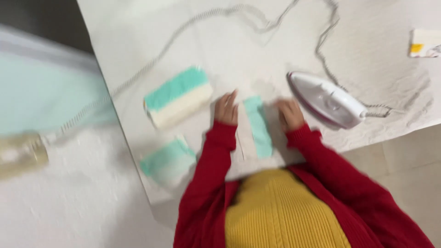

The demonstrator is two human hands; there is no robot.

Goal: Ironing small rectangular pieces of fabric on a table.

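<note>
Both hands flat and holding nothing: left hand (226, 108) and right hand (288, 113) flank the teal-and-white cloth (257, 126); best smoothed evenly outward, clear of the iron (327, 100).

We see a white and pink steam iron (327, 100) lying just right of the hands, its grey braided cord (321, 41) trailing away beyond them across the white padded ironing surface (257, 50). Left of the hands sits a folded mint-and-cream towel stack (178, 97), with a smaller folded mint-and-white cloth (168, 160) nearer us, and a small white-and-yellow item (425, 43) lies far off right.
</note>
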